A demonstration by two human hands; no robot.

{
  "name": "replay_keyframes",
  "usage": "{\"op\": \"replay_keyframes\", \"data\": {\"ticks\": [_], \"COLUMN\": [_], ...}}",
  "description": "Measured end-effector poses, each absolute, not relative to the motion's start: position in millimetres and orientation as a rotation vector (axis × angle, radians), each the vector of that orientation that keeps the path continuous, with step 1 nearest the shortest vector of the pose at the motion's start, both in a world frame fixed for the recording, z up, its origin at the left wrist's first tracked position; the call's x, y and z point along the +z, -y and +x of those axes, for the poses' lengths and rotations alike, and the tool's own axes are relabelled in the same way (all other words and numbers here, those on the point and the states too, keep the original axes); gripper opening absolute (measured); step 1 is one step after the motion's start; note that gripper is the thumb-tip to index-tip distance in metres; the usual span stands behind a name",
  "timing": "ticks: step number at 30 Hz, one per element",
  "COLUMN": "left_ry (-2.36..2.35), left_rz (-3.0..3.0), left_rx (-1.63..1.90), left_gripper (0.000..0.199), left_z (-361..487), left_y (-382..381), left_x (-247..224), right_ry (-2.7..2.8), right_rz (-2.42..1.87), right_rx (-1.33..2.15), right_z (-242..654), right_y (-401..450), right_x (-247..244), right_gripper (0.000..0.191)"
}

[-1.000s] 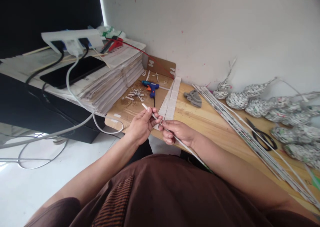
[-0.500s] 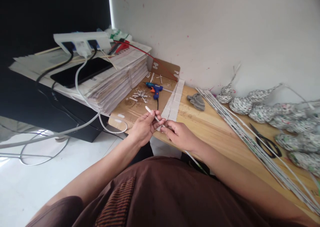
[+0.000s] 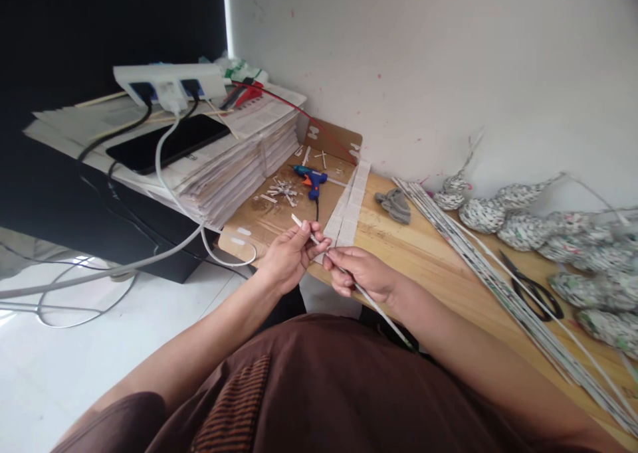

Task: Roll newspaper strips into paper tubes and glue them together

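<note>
Hands, left [image 3: 294, 250] and right [image 3: 359, 272], pinch a slim, pale rod [image 3: 381, 313] (rolled paper, probably).

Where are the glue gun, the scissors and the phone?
Glue gun [image 3: 315, 181]: head view, on its blue body.
Scissors [image 3: 547, 309]: head view, on the black handle loops' lower edge.
Phone [image 3: 172, 142]: head view, on its dark screen.
</note>
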State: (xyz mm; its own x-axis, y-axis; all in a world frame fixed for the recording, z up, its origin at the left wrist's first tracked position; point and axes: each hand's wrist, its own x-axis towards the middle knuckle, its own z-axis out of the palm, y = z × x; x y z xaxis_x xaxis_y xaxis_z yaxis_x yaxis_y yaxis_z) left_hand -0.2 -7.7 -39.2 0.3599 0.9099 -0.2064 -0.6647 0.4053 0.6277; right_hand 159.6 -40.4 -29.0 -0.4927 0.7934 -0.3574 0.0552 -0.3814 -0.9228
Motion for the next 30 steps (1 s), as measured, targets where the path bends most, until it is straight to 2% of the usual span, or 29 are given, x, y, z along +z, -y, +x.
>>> {"op": "replay_keyframes", "data": {"ticks": [2, 5, 9, 11, 16, 17, 18, 22, 24, 30], "left_ry": [-0.585, -0.608, -0.592, -0.575, -0.576, -0.576, -0.573, -0.535, -0.527, -0.559], "left_rz": [0.487, 0.485, 0.492, 0.483, 0.466, 0.469, 0.474, 0.504, 0.507, 0.461], "left_rx": [1.063, 1.06, 1.043, 1.039, 1.055, 1.059, 1.059, 1.04, 1.034, 1.05], "left_gripper": [0.015, 0.015, 0.016, 0.016, 0.014, 0.014, 0.014, 0.013, 0.013, 0.012], "left_z": [0.1, 0.6, 0.0, -0.8, -1.7, -1.7, -1.7, -2.2, -2.6, -2.3], "left_y": [8.0, 7.8, 7.6, 7.5, 6.6, 6.4, 6.4, 7.5, 8.3, 7.8], "left_x": [-38.7, -38.4, -38.7, -39.7, -43.8, -44.1, -43.9, -40.8, -40.0, -41.7], "right_ry": [1.349, 1.455, 1.191, 1.151, 1.596, 1.629, 1.614, 1.251, 1.215, 1.703], "right_rz": [-1.19, -1.28, -1.078, -1.053, -1.349, -1.353, -1.341, -1.134, -1.091, -1.359], "right_rx": [1.886, 1.63, 1.999, 2.054, 1.368, 1.32, 1.366, 1.942, 2.021, 1.307], "right_z": [159.5, 158.0, 157.4, 158.5, 159.3, 159.1, 159.0, 160.8, 162.0, 158.9], "right_y": [39.3, 39.0, 38.0, 38.0, 42.8, 43.4, 43.5, 39.5, 38.0, 42.4], "right_x": [-28.8, -28.1, -28.8, -28.9, -28.5, -29.1, -29.9, -33.6, -32.9, -25.8], "right_gripper": [0.034, 0.034, 0.036, 0.036, 0.033, 0.032, 0.033, 0.035, 0.035, 0.031]}}
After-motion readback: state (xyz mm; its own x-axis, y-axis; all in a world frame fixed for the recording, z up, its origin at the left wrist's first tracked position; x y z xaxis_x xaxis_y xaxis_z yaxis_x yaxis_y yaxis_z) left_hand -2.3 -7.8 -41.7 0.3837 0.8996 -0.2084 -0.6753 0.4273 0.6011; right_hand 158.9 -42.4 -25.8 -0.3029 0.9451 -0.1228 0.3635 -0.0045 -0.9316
